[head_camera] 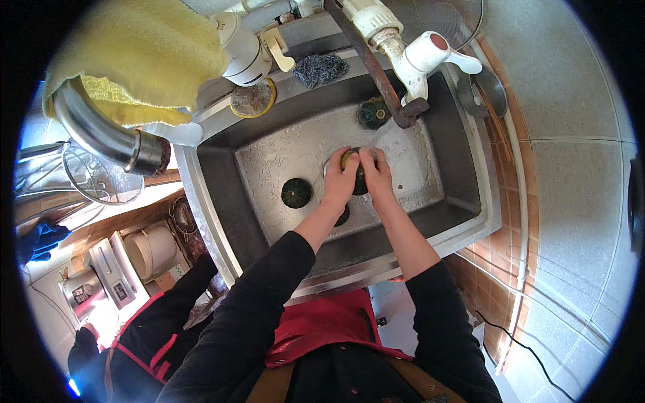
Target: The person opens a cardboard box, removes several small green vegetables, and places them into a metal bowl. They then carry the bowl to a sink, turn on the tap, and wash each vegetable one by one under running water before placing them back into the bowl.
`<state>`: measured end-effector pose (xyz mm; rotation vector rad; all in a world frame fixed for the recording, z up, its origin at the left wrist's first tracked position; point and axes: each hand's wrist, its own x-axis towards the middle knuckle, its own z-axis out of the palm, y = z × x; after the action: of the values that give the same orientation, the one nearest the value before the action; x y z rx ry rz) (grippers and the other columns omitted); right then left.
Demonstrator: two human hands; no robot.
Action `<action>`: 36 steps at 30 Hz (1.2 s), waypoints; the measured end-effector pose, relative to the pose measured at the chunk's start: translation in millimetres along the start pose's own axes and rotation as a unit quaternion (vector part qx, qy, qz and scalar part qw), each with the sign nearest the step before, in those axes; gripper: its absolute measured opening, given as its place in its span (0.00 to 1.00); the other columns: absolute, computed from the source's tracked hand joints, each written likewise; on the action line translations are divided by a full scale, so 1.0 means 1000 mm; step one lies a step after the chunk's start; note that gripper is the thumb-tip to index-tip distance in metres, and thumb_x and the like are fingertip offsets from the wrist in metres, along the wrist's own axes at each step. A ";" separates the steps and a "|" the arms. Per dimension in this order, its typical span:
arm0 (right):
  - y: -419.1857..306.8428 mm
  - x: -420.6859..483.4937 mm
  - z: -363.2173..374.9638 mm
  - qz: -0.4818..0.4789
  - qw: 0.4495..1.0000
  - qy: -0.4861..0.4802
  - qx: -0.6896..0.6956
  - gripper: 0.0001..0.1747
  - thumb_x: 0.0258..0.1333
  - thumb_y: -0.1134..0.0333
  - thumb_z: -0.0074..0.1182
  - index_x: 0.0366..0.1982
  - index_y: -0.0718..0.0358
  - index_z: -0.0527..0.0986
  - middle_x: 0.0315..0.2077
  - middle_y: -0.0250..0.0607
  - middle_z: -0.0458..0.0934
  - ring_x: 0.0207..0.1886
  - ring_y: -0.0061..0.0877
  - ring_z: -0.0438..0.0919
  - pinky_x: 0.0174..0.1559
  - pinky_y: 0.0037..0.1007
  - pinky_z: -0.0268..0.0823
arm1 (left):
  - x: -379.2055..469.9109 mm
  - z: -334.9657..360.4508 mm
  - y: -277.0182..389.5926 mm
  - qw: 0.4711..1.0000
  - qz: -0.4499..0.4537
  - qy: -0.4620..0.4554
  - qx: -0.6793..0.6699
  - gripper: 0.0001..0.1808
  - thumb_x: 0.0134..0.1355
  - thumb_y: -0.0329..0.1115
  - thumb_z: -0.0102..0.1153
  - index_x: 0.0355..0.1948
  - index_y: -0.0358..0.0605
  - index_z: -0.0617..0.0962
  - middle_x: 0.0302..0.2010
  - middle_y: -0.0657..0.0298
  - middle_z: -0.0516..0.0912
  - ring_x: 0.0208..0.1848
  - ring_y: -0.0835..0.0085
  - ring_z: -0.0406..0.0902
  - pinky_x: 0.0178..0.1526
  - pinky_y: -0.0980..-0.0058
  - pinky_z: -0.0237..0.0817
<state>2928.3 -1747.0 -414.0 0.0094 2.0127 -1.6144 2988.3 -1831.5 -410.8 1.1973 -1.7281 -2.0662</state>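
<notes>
Both of my hands are cupped around a small dark green pumpkin [360,184] with a yellowish patch, held over the stainless steel sink [272,158]. My left hand [341,177] grips its left side and my right hand [378,174] its right side. Water runs from the spout towards my right hand. Another green pumpkin [296,193] rests on the wet sink floor to the left. A third pumpkin [373,113] lies near the back wall of the sink. Below my left hand, a further dark round one [343,217] is mostly hidden by my wrist.
Over the sink's back right hangs a rusty spout [375,70] from a white lever tap [421,58]. A dark scouring pad [321,69] and a round sponge [253,98] lie on the rear ledge. A yellow towel [136,50] drapes a steel pipe [95,131]. Another person's sleeve [85,360] shows lower left.
</notes>
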 end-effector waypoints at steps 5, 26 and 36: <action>-0.026 -0.024 -0.005 -0.342 0.916 -0.004 -0.207 0.24 0.51 0.56 0.63 0.49 0.59 0.74 0.43 0.48 0.73 0.51 0.43 0.71 0.53 0.38 0.64 | 0.023 -0.019 0.030 0.884 -0.370 -0.126 -0.254 0.23 0.68 0.52 0.42 0.49 0.44 0.76 0.45 0.57 0.79 0.46 0.62 0.79 0.48 0.58 0.71; -0.030 -0.019 0.005 -0.161 0.987 0.004 0.012 0.19 0.51 0.60 0.64 0.41 0.64 0.78 0.41 0.44 0.79 0.49 0.32 0.76 0.53 0.29 0.65 | 0.023 -0.016 0.007 0.948 -0.259 -0.004 -0.187 0.19 0.70 0.45 0.40 0.44 0.41 0.75 0.42 0.56 0.81 0.45 0.60 0.79 0.49 0.60 0.68; -0.042 -0.024 0.006 -0.220 0.963 0.050 -0.145 0.20 0.50 0.55 0.64 0.43 0.58 0.78 0.39 0.47 0.75 0.41 0.42 0.76 0.46 0.37 0.68 | 0.038 -0.008 0.005 0.966 -0.208 -0.009 -0.150 0.18 0.68 0.43 0.42 0.42 0.40 0.77 0.40 0.55 0.81 0.43 0.58 0.79 0.47 0.62 0.69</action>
<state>2936.8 -1756.6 -367.0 -0.5068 2.4388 -1.5726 2967.4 -1861.9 -423.1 1.5412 -1.1787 -2.4614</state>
